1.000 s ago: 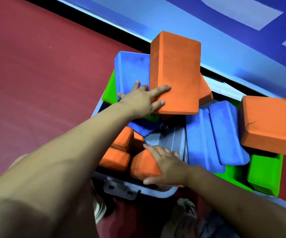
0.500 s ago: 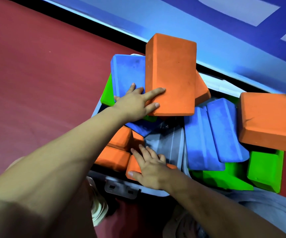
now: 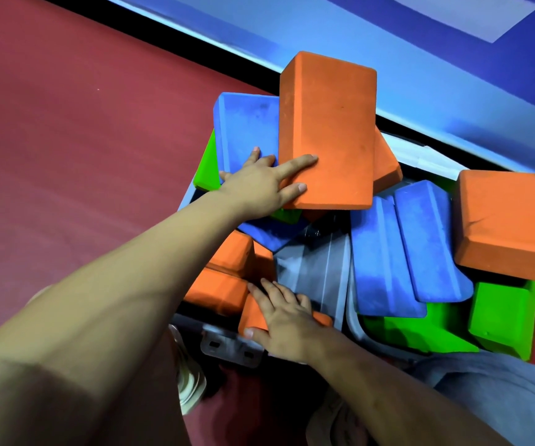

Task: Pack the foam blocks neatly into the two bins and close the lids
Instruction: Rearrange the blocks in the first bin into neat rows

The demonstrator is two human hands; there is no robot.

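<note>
Packing is under way, far from neat: blocks heap above the bin (image 3: pixel 192 201) rims, lids not yet closed. The left hand (image 3: pixel 259 185) lies with straight, spread fingers against the tall orange block (image 3: pixel 327 130) and the blue block (image 3: pixel 247 127), steadying them. The right hand (image 3: pixel 284 320) presses a small orange block (image 3: pixel 253 313) down at the near edge, fingers fairly flat. Next, the tall block probably needs laying flat.

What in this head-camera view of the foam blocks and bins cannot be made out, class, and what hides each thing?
- Bin interiors, head view: piled blocks cover them, so their fill is unknown.
- Large orange block on the right: blurred and cut by the frame edge.
- Left hand fingers: partly tucked behind the tall orange block.
- Small orange block: mostly covered by the right hand.
- Lids: not clearly identifiable.
</note>
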